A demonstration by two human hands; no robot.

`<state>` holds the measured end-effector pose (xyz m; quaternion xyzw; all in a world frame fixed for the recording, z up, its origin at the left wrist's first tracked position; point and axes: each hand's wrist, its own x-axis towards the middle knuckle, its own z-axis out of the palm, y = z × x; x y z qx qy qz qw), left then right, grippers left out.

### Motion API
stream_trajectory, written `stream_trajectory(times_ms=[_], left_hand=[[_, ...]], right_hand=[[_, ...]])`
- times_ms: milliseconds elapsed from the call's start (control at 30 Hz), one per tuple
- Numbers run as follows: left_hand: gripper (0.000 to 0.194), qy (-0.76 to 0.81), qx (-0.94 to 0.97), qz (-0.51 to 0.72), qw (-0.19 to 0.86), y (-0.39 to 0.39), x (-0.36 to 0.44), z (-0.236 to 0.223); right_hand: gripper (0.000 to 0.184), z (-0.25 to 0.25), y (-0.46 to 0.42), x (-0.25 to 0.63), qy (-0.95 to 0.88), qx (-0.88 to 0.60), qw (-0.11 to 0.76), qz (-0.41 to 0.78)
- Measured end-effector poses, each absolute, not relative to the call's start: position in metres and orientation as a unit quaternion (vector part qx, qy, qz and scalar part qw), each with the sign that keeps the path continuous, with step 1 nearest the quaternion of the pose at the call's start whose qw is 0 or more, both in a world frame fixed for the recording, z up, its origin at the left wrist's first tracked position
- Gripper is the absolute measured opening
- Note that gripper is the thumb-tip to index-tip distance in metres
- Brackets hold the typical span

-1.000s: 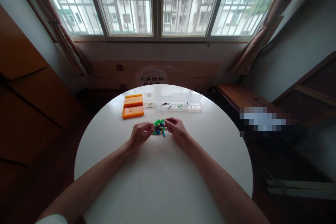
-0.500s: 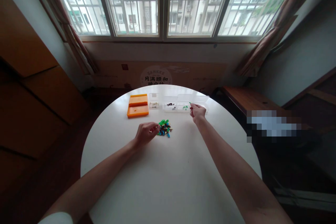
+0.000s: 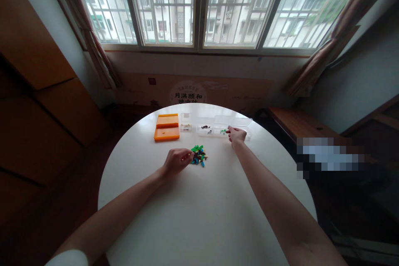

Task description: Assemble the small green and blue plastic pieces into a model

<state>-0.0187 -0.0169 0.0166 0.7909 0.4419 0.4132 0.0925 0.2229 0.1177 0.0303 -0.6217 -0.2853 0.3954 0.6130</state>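
A mixed pile of small toy building bricks [image 3: 199,156], green, blue, black and cream, lies on the white round table [image 3: 193,203]. My left hand [image 3: 178,161] rests at the pile's left edge, its fingers closed together against the bricks. Whatever they pinch is too small to make out. Over a clear plastic box [image 3: 204,132] is my right hand [image 3: 237,135], thumb and forefinger curled close together beside a few green bricks [image 3: 222,131]. What is between those fingertips cannot be seen. Dark bricks [image 3: 205,127] lie in the compartment to the left.
An orange two-part tray [image 3: 167,136] with a small orange piece in it stands at the back left. Beside it is another clear box [image 3: 186,119] with pale pieces. A wooden bench [image 3: 289,118] stands beyond the table on the right, below the window.
My right hand has lowered toward the green bricks' compartment; the green brick between its fingertips earlier no longer shows there. My left hand stays by the pile. The whole view has shifted slightly.
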Motion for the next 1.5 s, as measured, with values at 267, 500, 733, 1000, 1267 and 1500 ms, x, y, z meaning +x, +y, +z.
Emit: stream_trajectory(times_ms=[267, 500, 733, 1000, 1267, 1500], left_hand=[[0.023, 0.438, 0.797, 0.402, 0.106, -0.017, -0.018, 0.015], [0.023, 0.446, 0.795, 0.398, 0.102, -0.017, -0.019, 0.017], [0.026, 0.466, 0.789, 0.393, 0.072, -0.016, -0.020, 0.012], [0.027, 0.487, 0.778, 0.388, 0.088, -0.014, -0.027, 0.014], [0.027, 0.497, 0.775, 0.380, 0.087, -0.014, -0.027, 0.015], [0.027, 0.494, 0.780, 0.374, 0.088, -0.013, -0.028, 0.014]], right_hand=[[0.012, 0.024, 0.084, 0.207, -0.308, -0.553, 0.630, 0.450], [0.021, 0.003, 0.053, 0.189, -0.536, -0.506, 0.569, 0.365], [0.022, 0.002, 0.034, 0.189, -0.654, -0.505, 0.482, 0.292], [0.021, 0.002, 0.021, 0.185, -0.750, -0.504, 0.374, 0.208], [0.020, 0.005, 0.017, 0.185, -0.771, -0.507, 0.343, 0.177], [0.020, 0.004, 0.018, 0.185, -0.783, -0.499, 0.333, 0.163]])
